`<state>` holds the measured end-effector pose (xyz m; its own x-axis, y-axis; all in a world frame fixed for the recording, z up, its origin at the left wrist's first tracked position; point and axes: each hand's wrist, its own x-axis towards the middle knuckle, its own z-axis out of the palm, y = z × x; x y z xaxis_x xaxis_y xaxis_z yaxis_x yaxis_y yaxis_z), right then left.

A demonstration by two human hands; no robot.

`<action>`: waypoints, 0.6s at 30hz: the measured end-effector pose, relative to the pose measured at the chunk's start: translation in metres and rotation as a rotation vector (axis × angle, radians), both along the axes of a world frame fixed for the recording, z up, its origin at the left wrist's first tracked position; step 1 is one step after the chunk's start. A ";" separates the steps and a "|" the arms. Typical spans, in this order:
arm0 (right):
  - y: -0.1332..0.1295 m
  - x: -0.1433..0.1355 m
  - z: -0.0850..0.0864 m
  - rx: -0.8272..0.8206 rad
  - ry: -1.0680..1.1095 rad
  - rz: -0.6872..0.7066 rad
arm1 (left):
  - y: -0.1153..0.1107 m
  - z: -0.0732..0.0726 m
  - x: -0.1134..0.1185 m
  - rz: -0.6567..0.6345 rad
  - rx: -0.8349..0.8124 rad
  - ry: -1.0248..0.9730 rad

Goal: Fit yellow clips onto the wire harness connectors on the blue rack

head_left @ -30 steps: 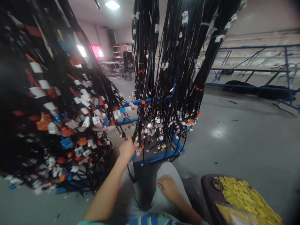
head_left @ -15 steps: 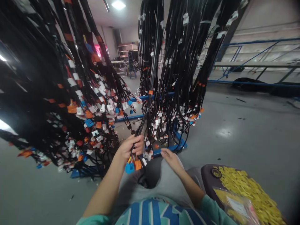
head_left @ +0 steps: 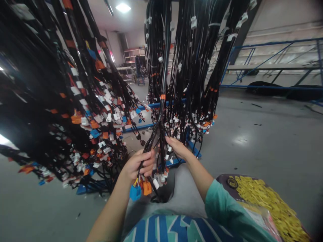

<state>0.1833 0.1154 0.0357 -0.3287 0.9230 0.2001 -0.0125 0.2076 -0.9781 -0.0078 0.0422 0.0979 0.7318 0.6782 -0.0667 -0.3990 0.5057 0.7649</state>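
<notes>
In the head view a black taped wire harness [head_left: 161, 112] hangs down in front of me and splits into branches. My left hand [head_left: 141, 164] is closed around its left branch. Below that hand dangle a blue connector [head_left: 135, 192] and an orange connector [head_left: 146, 188]. My right hand [head_left: 177, 148] is at the right branch [head_left: 162, 148], its thumb side against the wires and its other fingers partly hidden. White connectors [head_left: 160, 178] hang at the lower end of this branch.
Thick bundles of hanging harnesses with many connectors stand at left [head_left: 101, 117] and behind [head_left: 194, 67]. A blue frame base [head_left: 176, 163] lies under them. At lower right, yellow pieces [head_left: 267, 198] cover a dark stool-like surface [head_left: 223, 181]. A blue-framed rack [head_left: 270, 53] stands farther right.
My right hand has moved up and left to the harness's right branch. The harness now shows its fork more clearly, with its branches spread. My left hand still holds the left branch, slightly lower.
</notes>
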 end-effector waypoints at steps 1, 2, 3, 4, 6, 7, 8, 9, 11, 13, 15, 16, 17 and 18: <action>-0.005 -0.004 -0.005 -0.090 0.087 0.066 | 0.002 -0.001 -0.002 -0.002 -0.010 -0.019; -0.009 -0.007 -0.010 -0.157 0.178 0.106 | 0.005 -0.003 -0.003 -0.005 -0.022 -0.039; -0.014 -0.011 -0.014 -0.199 0.264 0.124 | 0.008 -0.005 -0.003 -0.008 -0.036 -0.061; -0.017 -0.013 -0.017 -0.225 0.336 0.130 | 0.012 -0.008 -0.003 -0.011 -0.049 -0.082; -0.020 -0.016 -0.021 -0.279 0.428 0.140 | 0.019 -0.015 -0.002 -0.023 -0.066 -0.112; -0.020 -0.015 -0.022 -0.318 0.449 0.155 | 0.022 -0.019 -0.001 -0.033 -0.065 -0.115; -0.020 -0.013 -0.022 -0.356 0.458 0.174 | 0.026 -0.023 -0.001 -0.046 -0.055 -0.103; -0.019 -0.009 -0.022 -0.388 0.458 0.196 | 0.030 -0.027 -0.002 -0.057 -0.037 -0.073; -0.018 0.001 -0.021 -0.427 0.454 0.247 | 0.038 -0.034 -0.005 -0.050 0.020 0.037; -0.018 0.012 -0.021 -0.448 0.455 0.316 | 0.047 -0.038 -0.008 0.028 0.113 0.191; -0.018 0.020 -0.022 -0.473 0.485 0.389 | 0.055 -0.041 -0.008 0.138 0.244 0.375; -0.019 0.022 -0.022 -0.488 0.512 0.415 | 0.058 -0.041 -0.006 0.198 0.325 0.476; -0.019 0.024 -0.023 -0.504 0.543 0.431 | 0.060 -0.043 -0.004 0.259 0.418 0.586; -0.020 0.024 -0.023 -0.520 0.575 0.434 | 0.061 -0.044 -0.001 0.331 0.517 0.701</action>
<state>0.2075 0.0958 0.0122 -0.6487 0.7604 0.0321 -0.5050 -0.3985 -0.7656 -0.0089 0.1034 0.0537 0.4027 0.9138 -0.0521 0.1767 -0.0217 0.9840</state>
